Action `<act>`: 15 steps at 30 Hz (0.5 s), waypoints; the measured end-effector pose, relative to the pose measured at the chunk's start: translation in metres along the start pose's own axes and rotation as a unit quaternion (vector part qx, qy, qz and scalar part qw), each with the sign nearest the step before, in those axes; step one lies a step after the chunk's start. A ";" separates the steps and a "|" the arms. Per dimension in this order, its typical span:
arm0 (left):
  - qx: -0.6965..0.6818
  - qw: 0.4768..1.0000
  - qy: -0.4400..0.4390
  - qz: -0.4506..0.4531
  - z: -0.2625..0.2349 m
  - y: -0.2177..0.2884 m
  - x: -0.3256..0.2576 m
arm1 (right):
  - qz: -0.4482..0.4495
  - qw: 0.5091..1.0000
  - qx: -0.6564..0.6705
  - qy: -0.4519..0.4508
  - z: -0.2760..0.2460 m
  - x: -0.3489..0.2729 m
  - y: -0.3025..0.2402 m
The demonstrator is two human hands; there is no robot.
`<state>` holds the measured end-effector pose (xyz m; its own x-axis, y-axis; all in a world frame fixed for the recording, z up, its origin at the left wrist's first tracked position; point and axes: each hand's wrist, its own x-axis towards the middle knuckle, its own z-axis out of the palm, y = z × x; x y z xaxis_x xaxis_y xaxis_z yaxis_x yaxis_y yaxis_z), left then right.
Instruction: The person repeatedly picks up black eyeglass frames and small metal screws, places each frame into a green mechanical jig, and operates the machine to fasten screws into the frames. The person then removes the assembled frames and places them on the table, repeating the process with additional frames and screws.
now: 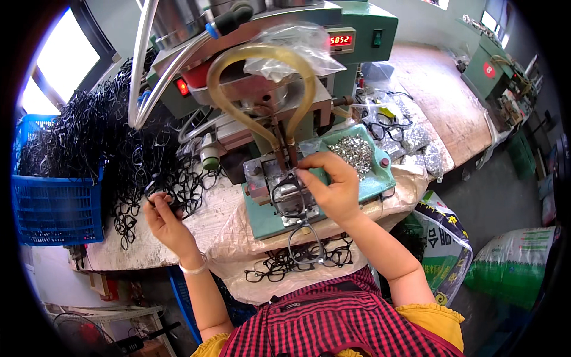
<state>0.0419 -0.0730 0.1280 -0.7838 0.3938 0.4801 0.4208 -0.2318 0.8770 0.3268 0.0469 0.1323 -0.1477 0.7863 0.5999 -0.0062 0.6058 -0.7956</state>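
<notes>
Right hand point(336, 183) pinching black spectacle frame point(304, 222) above green press base point(262, 224); left hand point(169, 229) pinching second frame point(176, 206) beside frame pile point(122, 137).

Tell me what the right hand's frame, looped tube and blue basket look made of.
Eyeglass frame: probably dark plastic; smooth, slightly shiny rims.
Looped tube: apparently rubber or soft plastic; yellowish, translucent, bending smoothly.
Blue basket: likely moulded plastic; evenly coloured lattice wall.
</notes>
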 end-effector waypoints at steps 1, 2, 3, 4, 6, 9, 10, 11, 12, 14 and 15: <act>-0.164 0.980 -0.113 0.024 0.012 0.039 -0.008 | 0.005 1.000 -0.005 -0.017 0.002 -0.002 0.000; -0.319 0.921 -0.218 0.047 0.021 0.069 -0.016 | 0.046 0.997 0.059 -0.005 0.007 -0.005 -0.003; -0.262 0.929 -0.226 0.131 0.036 0.086 -0.024 | 0.084 0.989 0.122 0.006 0.016 -0.007 -0.005; -0.204 0.926 -0.233 0.214 0.051 0.095 -0.026 | 0.122 0.975 0.184 0.019 0.021 -0.009 -0.005; -0.071 0.948 -0.194 0.241 0.062 0.094 -0.018 | 0.112 0.977 0.183 0.013 0.024 -0.011 -0.006; -0.200 0.945 -0.211 0.150 0.064 0.097 -0.017 | 0.125 0.959 0.250 0.042 0.029 -0.015 -0.008; -0.211 0.944 -0.215 0.138 0.066 0.101 -0.017 | 0.142 0.952 0.267 0.042 0.028 -0.013 -0.012; -0.221 0.942 -0.218 0.127 0.068 0.102 -0.017 | 0.158 0.945 0.284 0.042 0.026 -0.010 -0.017; -0.188 0.935 -0.245 0.174 0.067 0.099 -0.020 | 0.140 0.966 0.219 0.011 0.021 -0.010 -0.025; -0.114 0.907 -0.302 0.269 0.055 0.095 -0.032 | 0.104 0.989 0.093 -0.048 0.006 -0.011 -0.044; -0.098 0.887 -0.343 0.295 0.052 0.088 -0.043 | 0.125 0.987 0.064 -0.076 -0.003 -0.009 -0.047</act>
<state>0.1362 -0.0637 0.1851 0.0362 0.5860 0.8095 0.5248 -0.7005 0.4836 0.3311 0.0116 0.1646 -0.3067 0.8766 0.3708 -0.0738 0.3665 -0.9275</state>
